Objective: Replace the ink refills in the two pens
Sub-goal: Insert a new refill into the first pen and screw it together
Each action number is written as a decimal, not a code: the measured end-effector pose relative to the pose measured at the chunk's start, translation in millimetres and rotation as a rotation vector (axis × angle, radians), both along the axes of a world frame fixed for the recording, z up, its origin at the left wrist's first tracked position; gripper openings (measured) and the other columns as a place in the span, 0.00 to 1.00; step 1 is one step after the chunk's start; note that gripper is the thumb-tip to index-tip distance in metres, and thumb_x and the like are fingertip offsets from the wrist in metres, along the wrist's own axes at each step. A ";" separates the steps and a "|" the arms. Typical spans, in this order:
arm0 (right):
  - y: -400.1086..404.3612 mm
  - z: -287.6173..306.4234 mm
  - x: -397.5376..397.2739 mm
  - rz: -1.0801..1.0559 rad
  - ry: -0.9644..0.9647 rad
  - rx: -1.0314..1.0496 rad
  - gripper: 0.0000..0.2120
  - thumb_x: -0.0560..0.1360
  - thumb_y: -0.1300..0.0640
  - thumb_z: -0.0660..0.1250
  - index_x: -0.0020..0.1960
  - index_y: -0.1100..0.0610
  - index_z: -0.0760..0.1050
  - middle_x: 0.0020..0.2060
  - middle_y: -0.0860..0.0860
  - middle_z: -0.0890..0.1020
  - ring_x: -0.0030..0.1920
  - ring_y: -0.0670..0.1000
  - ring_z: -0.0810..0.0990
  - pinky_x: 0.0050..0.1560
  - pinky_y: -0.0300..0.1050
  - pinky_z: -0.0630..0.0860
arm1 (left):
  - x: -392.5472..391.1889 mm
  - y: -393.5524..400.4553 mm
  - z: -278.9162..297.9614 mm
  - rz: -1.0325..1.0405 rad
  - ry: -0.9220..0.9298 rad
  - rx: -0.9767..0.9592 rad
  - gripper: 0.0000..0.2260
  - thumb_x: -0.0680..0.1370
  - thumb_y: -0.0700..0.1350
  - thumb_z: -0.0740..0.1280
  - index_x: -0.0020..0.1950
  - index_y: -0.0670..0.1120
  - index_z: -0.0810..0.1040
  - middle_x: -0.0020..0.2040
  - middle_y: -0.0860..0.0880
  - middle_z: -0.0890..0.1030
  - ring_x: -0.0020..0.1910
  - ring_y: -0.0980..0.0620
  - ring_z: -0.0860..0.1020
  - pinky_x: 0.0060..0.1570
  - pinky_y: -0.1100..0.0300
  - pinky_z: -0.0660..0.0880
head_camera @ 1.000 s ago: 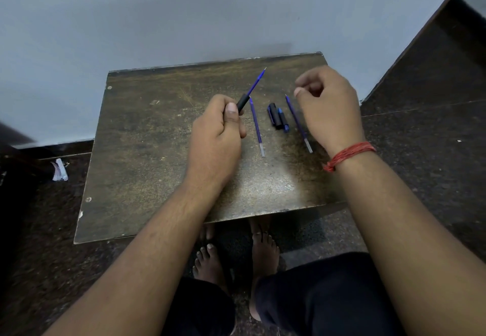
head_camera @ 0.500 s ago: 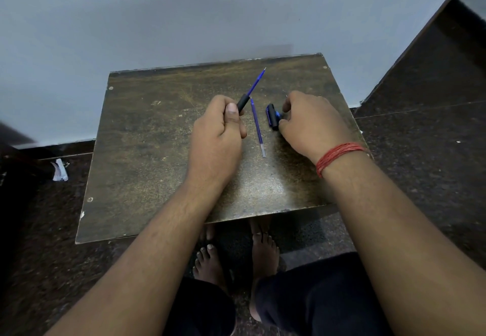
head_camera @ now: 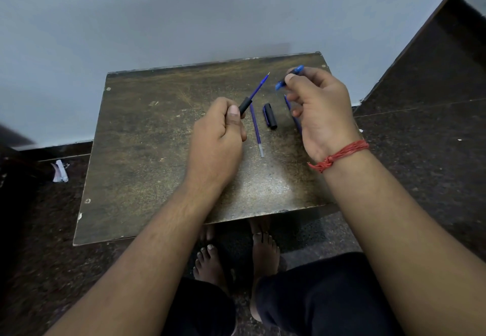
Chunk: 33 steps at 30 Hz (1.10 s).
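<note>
The left hand (head_camera: 217,136) is gripping a black pen barrel (head_camera: 244,105) with its blue refill (head_camera: 259,87) sticking out, the right hand (head_camera: 319,114) is pinching a blue pen piece (head_camera: 281,84) above the table (head_camera: 147,151). A spare refill (head_camera: 256,128) and black cap (head_camera: 270,115) are lying between the hands. Can't read any branding.

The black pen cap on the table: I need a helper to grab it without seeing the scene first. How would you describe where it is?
Look at the worn brown table against the grey wall, at the gap between the left hand and the right hand. There the black pen cap lies flat. It is short, stubby and black, unlike the long thin blue refill lying just to its left.
</note>
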State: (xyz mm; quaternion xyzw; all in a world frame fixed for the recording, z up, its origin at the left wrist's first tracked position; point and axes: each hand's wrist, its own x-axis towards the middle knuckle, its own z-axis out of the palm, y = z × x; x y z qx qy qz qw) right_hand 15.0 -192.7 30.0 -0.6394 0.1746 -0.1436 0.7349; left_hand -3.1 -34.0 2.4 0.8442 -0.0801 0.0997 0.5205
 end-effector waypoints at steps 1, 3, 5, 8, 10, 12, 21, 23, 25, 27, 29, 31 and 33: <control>-0.2 0.6 0.2 -0.009 -0.005 0.039 0.04 0.75 0.61 0.71 0.44 0.53 0.80 0.40 0.51 0.82 0.37 0.47 0.75 0.35 0.40 0.68 | -0.3 0.0 -0.2 -0.006 0.002 0.011 0.11 0.84 0.48 0.55 0.44 0.52 0.72 0.33 0.52 0.79 0.27 0.59 0.73 0.29 0.61 0.69; -0.8 2.0 0.4 -0.027 -0.025 0.097 0.04 0.75 0.62 0.70 0.45 0.53 0.80 0.40 0.50 0.83 0.37 0.46 0.76 0.33 0.40 0.68 | -0.5 0.0 -0.6 -0.021 0.009 0.021 0.11 0.84 0.48 0.56 0.44 0.51 0.72 0.32 0.52 0.78 0.26 0.60 0.72 0.29 0.59 0.69; -1.9 3.2 0.1 -0.035 -0.052 0.128 0.05 0.76 0.62 0.70 0.46 0.53 0.79 0.42 0.51 0.83 0.37 0.46 0.76 0.32 0.39 0.68 | -0.6 -0.1 -0.8 -0.032 0.012 0.027 0.11 0.84 0.47 0.56 0.43 0.49 0.72 0.32 0.53 0.78 0.26 0.61 0.71 0.29 0.59 0.67; -2.1 4.7 -0.8 -0.022 -0.077 0.122 0.04 0.76 0.62 0.69 0.47 0.53 0.80 0.43 0.53 0.82 0.38 0.47 0.76 0.33 0.39 0.69 | -1.2 -0.5 -0.9 -0.040 0.011 0.042 0.11 0.84 0.47 0.57 0.44 0.46 0.73 0.31 0.53 0.77 0.26 0.61 0.70 0.29 0.64 0.64; -1.3 4.8 -0.7 -0.016 -0.093 0.083 0.05 0.76 0.63 0.69 0.46 0.53 0.80 0.41 0.51 0.82 0.38 0.46 0.76 0.33 0.38 0.69 | -1.6 -0.5 -0.7 -0.048 0.014 0.042 0.12 0.84 0.47 0.57 0.45 0.44 0.74 0.31 0.52 0.77 0.26 0.60 0.70 0.28 0.63 0.64; 0.1 4.6 -0.6 -0.011 -0.117 0.034 0.06 0.76 0.64 0.69 0.46 0.54 0.81 0.39 0.49 0.82 0.37 0.44 0.76 0.34 0.36 0.70 | -1.7 -0.4 -0.6 -0.053 0.017 0.040 0.12 0.84 0.47 0.56 0.46 0.44 0.74 0.31 0.52 0.77 0.26 0.60 0.70 0.28 0.63 0.64; -0.9 2.1 0.0 0.011 -0.130 0.003 0.06 0.76 0.64 0.69 0.48 0.55 0.82 0.40 0.48 0.83 0.38 0.44 0.76 0.34 0.36 0.70 | -2.1 0.1 0.1 -0.046 0.024 0.040 0.12 0.84 0.47 0.56 0.46 0.44 0.74 0.33 0.47 0.78 0.28 0.58 0.70 0.29 0.59 0.67; -2.8 2.0 0.3 -0.014 -0.116 0.029 0.06 0.76 0.63 0.69 0.47 0.54 0.82 0.41 0.50 0.83 0.37 0.45 0.75 0.32 0.37 0.69 | -2.2 -0.4 0.1 -0.048 0.021 0.043 0.12 0.83 0.48 0.56 0.45 0.44 0.74 0.33 0.46 0.78 0.28 0.56 0.70 0.30 0.57 0.67; -4.3 1.8 0.6 -0.016 -0.111 0.037 0.05 0.76 0.62 0.69 0.48 0.54 0.82 0.41 0.51 0.83 0.37 0.45 0.75 0.33 0.37 0.69 | -2.3 -0.7 0.1 -0.050 0.021 0.051 0.12 0.83 0.48 0.56 0.46 0.44 0.74 0.33 0.46 0.78 0.29 0.56 0.70 0.31 0.56 0.67; -3.8 1.0 0.6 0.001 -0.117 0.028 0.06 0.76 0.62 0.69 0.48 0.54 0.83 0.40 0.49 0.83 0.37 0.44 0.75 0.33 0.38 0.69 | -2.1 -0.6 0.1 -0.053 0.015 0.060 0.12 0.83 0.48 0.56 0.46 0.44 0.74 0.33 0.46 0.78 0.29 0.55 0.70 0.31 0.56 0.67; -2.9 0.1 0.6 0.015 -0.122 0.008 0.06 0.75 0.62 0.69 0.48 0.54 0.83 0.39 0.47 0.83 0.37 0.45 0.75 0.34 0.38 0.69 | -2.1 -0.4 0.3 -0.056 0.012 0.062 0.12 0.83 0.48 0.56 0.46 0.43 0.75 0.33 0.46 0.78 0.29 0.54 0.70 0.31 0.56 0.67; -2.4 -0.8 0.8 0.028 -0.116 -0.011 0.06 0.74 0.61 0.69 0.47 0.53 0.84 0.39 0.46 0.83 0.38 0.45 0.75 0.35 0.40 0.69 | -2.3 -0.2 0.6 -0.055 0.017 0.051 0.12 0.83 0.48 0.56 0.46 0.44 0.75 0.33 0.47 0.78 0.28 0.56 0.70 0.30 0.57 0.66; -2.0 -1.7 0.8 0.046 -0.103 -0.029 0.06 0.73 0.59 0.70 0.46 0.51 0.84 0.39 0.45 0.84 0.40 0.46 0.76 0.38 0.42 0.70 | -2.4 -0.1 0.8 -0.051 0.022 0.043 0.12 0.83 0.48 0.56 0.46 0.44 0.75 0.33 0.48 0.78 0.28 0.58 0.69 0.29 0.59 0.66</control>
